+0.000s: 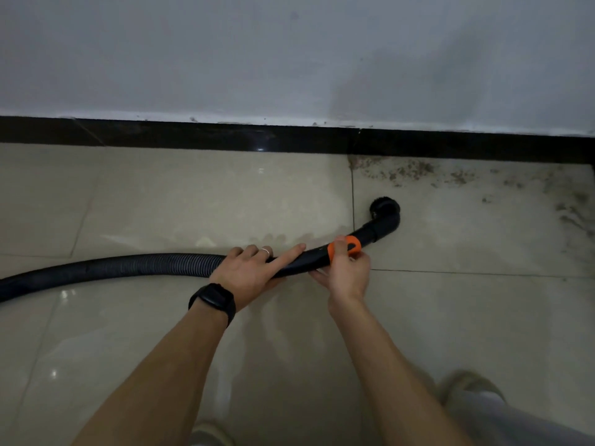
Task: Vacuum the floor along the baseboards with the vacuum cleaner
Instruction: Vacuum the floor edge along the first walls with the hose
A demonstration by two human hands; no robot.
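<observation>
A black ribbed vacuum hose (112, 268) runs in from the left edge over the beige tiled floor (161, 204). It ends in a curved black handle with an orange collar (349, 247) and a round black brush nozzle (384, 209) resting on the tile. My left hand (254, 272) grips the handle just past the ribbed part, its index finger laid straight along the tube. My right hand (349, 272) holds the tube at the orange collar, with the thumb on it. The black baseboard (225, 136) runs along the wall behind the nozzle.
Brown dust and grit (418, 172) lie on the tile against the baseboard to the right of the nozzle, and more dust (570, 217) spreads toward the right edge. A pale grey wall (289, 59) rises above. My shoes (470, 386) show at the bottom.
</observation>
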